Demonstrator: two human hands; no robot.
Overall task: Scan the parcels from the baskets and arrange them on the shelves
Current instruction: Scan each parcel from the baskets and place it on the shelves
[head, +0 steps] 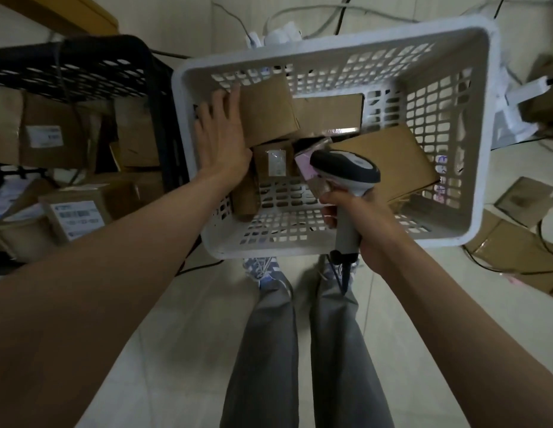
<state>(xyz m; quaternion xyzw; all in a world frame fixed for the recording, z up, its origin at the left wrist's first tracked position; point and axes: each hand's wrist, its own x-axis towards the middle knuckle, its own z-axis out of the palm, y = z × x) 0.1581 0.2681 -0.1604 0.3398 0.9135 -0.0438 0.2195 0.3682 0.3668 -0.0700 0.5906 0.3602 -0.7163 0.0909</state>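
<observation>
Fingers of our left hand point(221, 134) lay straight against a box point(267, 109) in the white basket point(482, 131), steadying it, while our right hand point(366, 223) gripped the scanner point(346, 177) for scanning.

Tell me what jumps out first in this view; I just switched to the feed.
The big white basket fills the centre, tilted, with several brown cardboard parcels heaped inside. The left hand reaches in, its fingers straight against the upper-left parcel, while the right hand grips a handheld scanner over the basket. A black basket of labelled boxes sits to the left.
</observation>
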